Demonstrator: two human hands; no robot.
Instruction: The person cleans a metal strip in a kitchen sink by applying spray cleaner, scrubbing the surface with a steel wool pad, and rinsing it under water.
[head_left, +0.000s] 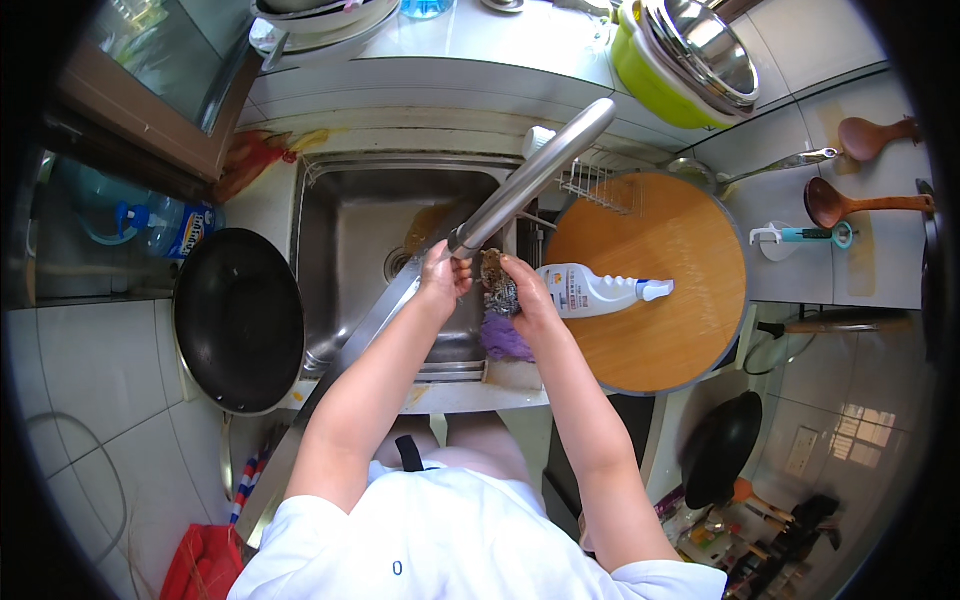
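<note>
My left hand (448, 276) is just under the spout end of the steel faucet (536, 176), its fingers curled; the spout partly hides it. A long flat metal piece (375, 313) slants across the sink (352, 202) and passes beneath my left forearm. Whether my left hand grips its upper end cannot be told. At the sink's right side, my right hand (529, 292) is closed around a steel wool scrubber (502, 296), with a brownish piece (491, 268) at its top. Just below the scrubber lies a purple cloth (504, 337), on the sink's edge.
A white spray bottle (596, 291) lies on a round wooden board (660, 240) at the right. A black frying pan (240, 322) rests left of the sink. Beyond are stacked dishes (322, 37) and a green basin (652, 86). A wire rack (600, 184) stands behind the board.
</note>
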